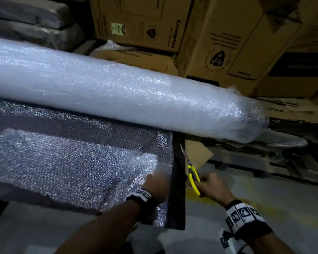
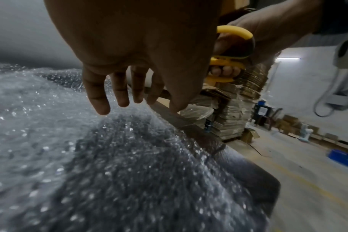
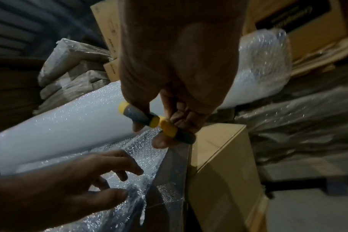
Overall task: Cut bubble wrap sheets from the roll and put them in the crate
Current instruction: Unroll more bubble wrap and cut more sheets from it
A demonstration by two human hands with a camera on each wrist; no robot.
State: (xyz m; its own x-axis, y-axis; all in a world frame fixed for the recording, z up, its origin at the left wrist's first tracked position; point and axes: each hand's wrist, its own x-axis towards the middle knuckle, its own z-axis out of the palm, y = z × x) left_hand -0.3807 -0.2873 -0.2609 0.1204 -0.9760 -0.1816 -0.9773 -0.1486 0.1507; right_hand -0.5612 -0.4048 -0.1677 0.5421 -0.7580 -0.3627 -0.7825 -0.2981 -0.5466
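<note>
Stacked cardboard boxes (image 1: pixel 145 24) behind dark bench (image 1: pixel 176 189). Right hand (image 1: pixel 212 186): grip curled round yellow scissors (image 1: pixel 191 171), blades just beside unrolled bubble wrap sheet (image 1: pixel 72 158) edge, leftward. Left hand (image 1: pixel 159 182): grip open, flat on sheet. Roll (image 1: pixel 117 92) axis crosswise beyond.

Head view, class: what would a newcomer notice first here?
The big white bubble wrap roll lying slantwise across the frame, with a pulled-out sheet spread below it. Beside the sheet's right edge, the right hand grips yellow scissors, while the left hand lies on the sheet. Cardboard boxes are stacked behind.
</note>
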